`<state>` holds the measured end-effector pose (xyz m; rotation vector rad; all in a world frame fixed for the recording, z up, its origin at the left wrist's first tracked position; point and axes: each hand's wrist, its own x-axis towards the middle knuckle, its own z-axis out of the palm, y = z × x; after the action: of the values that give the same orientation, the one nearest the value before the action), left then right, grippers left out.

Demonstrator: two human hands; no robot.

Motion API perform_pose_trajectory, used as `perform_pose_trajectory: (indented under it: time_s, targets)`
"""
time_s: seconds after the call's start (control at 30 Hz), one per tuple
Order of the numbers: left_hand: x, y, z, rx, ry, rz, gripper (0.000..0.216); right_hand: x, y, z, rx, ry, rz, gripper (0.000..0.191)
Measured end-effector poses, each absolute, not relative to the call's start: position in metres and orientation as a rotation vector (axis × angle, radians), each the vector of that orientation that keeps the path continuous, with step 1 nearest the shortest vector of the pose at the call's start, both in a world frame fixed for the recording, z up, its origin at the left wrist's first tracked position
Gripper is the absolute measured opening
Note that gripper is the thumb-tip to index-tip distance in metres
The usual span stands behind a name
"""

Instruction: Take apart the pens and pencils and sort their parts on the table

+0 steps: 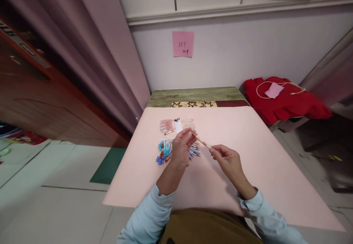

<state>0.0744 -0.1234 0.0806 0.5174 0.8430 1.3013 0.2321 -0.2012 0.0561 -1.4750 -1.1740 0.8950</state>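
Observation:
Both hands hold one thin orange pen (pixel 200 140) above the pink tabletop (pixel 248 155). My left hand (pixel 182 146) pinches its far end, and my right hand (pixel 226 157) pinches its near end. Under and left of my left hand lies a heap of blue pens and small blue and brown caps (pixel 164 151). Beyond it, a row of clear and orange pen barrels with white refills (pixel 173 125) lies on the table.
A green patterned cloth (pixel 194 97) covers the table's far end against the wall. A pink sticky note (pixel 183 43) hangs on the wall. A red garment with a white cord (pixel 284 99) lies at the right. Curtain and wooden door stand at the left.

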Motion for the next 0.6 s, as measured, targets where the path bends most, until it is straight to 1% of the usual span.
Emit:
perform_pose_trajectory:
  time_s: [0.37,0.47,0.6]
  targets:
    - [0.0816,-0.1281,0.0825,0.579,0.866,1.258,0.028,0.2326,-0.2019,0.0472,-1.527,-1.365,0.838,0.028]
    - [0.0829,-0.1289,0.0842,0.609,0.861,1.235,0.030,0.2296,-0.2026,0.0462,-1.549,-1.372,0.878,0.032]
    - [0.0834,-0.1287,0.0855,0.629,0.862,1.229,0.033,0.2284,-0.2029,0.0457,-1.593,-1.426,0.803,0.027]
